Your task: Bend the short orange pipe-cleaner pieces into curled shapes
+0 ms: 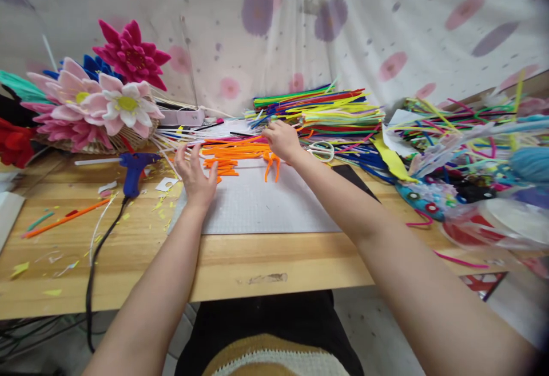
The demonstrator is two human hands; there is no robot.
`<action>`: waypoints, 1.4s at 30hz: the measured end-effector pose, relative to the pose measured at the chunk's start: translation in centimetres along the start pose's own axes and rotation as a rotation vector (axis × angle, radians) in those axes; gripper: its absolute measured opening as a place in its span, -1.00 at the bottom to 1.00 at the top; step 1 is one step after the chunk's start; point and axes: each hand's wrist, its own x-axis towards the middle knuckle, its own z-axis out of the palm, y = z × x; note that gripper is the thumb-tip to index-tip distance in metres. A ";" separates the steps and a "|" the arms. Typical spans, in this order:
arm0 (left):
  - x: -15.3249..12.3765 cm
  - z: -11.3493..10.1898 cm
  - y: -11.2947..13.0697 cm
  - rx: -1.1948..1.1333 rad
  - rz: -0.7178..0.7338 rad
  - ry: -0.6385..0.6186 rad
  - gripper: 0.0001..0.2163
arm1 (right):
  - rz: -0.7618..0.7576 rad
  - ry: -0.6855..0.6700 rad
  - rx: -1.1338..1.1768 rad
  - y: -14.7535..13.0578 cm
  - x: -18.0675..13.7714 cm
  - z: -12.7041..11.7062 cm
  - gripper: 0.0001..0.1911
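My left hand (pixel 195 173) hovers over the left corner of a white mat (pixel 266 204), fingers stretched and apart, holding nothing. Just beyond its fingertips lies a bundle of orange pipe cleaners (pixel 234 156). My right hand (pixel 283 140) rests on the far end of that orange bundle, fingers curled down against the stems at the foot of a tall stack of multicoloured pipe cleaners (pixel 319 110). Whether it grips any stem is hidden by the knuckles.
A blue glue gun (pixel 135 169) with a black cord lies left of the mat. Pink felt flowers (pixel 98 104) fill a basket at far left. Scissors (pixel 321 150), loose pipe cleaners, yarn and plastic bags (pixel 493 216) crowd the right side. Paper scraps litter the wooden table (pixel 128 250).
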 end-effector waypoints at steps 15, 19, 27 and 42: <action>-1.3 1.6 2.8 -0.378 -0.175 -0.388 -0.80 | 0.431 0.337 1.054 -4.2 -5.1 -0.8 -0.82; -1.2 2.4 4.7 -0.737 -0.478 -0.503 -0.82 | 0.543 0.299 1.444 -5.4 -4.7 0.0 -0.78; -2.4 2.6 5.7 -1.150 -0.921 -0.646 -0.88 | 0.651 0.167 1.815 -6.9 -6.2 2.3 -0.77; -3.8 2.5 5.1 -1.026 -0.866 -0.805 -0.86 | 0.697 0.256 1.858 -5.8 -7.0 3.6 -0.69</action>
